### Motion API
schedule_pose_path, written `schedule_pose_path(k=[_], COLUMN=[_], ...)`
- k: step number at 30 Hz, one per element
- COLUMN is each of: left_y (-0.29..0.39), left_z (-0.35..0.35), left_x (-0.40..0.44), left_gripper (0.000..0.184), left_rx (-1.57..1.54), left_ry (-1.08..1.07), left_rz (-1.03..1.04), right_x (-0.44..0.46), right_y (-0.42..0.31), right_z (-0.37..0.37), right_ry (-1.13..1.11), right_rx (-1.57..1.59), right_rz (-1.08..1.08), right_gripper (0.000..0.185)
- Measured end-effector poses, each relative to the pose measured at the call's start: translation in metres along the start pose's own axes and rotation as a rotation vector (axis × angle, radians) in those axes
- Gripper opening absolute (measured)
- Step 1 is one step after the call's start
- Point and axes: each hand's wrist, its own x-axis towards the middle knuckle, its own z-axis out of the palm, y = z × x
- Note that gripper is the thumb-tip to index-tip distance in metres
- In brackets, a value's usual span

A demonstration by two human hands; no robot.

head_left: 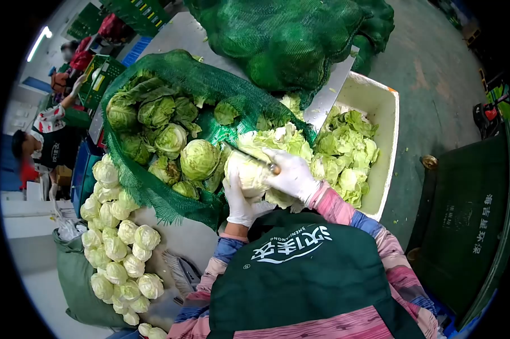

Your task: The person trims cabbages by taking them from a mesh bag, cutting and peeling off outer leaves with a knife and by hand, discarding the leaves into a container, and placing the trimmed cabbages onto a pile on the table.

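Observation:
A pale, trimmed head of cabbage (246, 172) is held over the near side of an opened green mesh sack (173, 65). My gloved left hand (239, 202) grips it from below and the left, fingers up its side. A knife (250, 155) is in my gloved right hand (293, 176), closed round the handle, its dark blade lying across the top of the cabbage. Loose leaves (280, 141) lie just beyond and under my hands. Inside the sack, an untrimmed cabbage (200, 159) rests left of my left hand, with several more behind it.
To the right stands a white foam box (387, 141) holding torn leaves (345, 155). A full green mesh sack (277, 42) sits at the back on the metal table (190, 34). Trimmed cabbages (116, 248) are piled at left. Further left, a co-worker (54, 135) stands by green crates. A dark green bin (463, 220) is at far right.

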Motion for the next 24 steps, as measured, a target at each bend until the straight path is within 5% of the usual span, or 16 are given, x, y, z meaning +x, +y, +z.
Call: schedule_pose_path(k=[3, 6, 8, 10, 13, 15, 18, 20, 24], left_y=[-0.008, -0.008, -0.004, -0.001, 0.008, 0.009, 0.012, 0.016, -0.006], left_z=[-0.007, -0.006, -0.002, -0.002, -0.004, -0.004, -0.008, -0.011, -0.046], left_x=[0.002, 0.001, -0.005, -0.012, -0.013, -0.012, -0.011, -0.008, 0.006], left_gripper=[0.066, 0.067, 0.069, 0.072, 0.072, 0.071, 0.072, 0.076, 0.074], left_rx=[-0.183, -0.297, -0.296, -0.296, -0.531, -0.471, -0.4, -0.388, -0.352], left_ry=[-0.162, -0.369, -0.411, -0.448, -0.552, -0.54, -0.522, -0.519, -0.519], left_rz=[-0.024, 0.0, 0.008, 0.016, -0.162, -0.109, -0.094, -0.151, -0.22], right_x=[0.004, 0.018, 0.029, 0.021, 0.006, -0.001, -0.006, 0.001, -0.004], right_y=[0.017, 0.053, 0.079, 0.122, 0.095, 0.046, -0.007, -0.009, 0.011], right_z=[-0.009, -0.015, -0.032, -0.034, -0.05, -0.062, -0.065, -0.042, -0.012], right_ry=[0.148, 0.274, 0.241, 0.199, 0.152, 0.007, -0.043, 0.219, 0.166], right_rx=[0.468, 0.503, 0.257, -0.226, 0.029, 0.451, 0.527, 0.282, 0.473], right_rz=[0.106, 0.264, 0.509, 0.485, 0.461, 0.448, 0.254, 0.028, 0.264], right_gripper=[0.03, 0.025, 0.024, 0.031, 0.042, 0.058, 0.076, 0.062, 0.033])
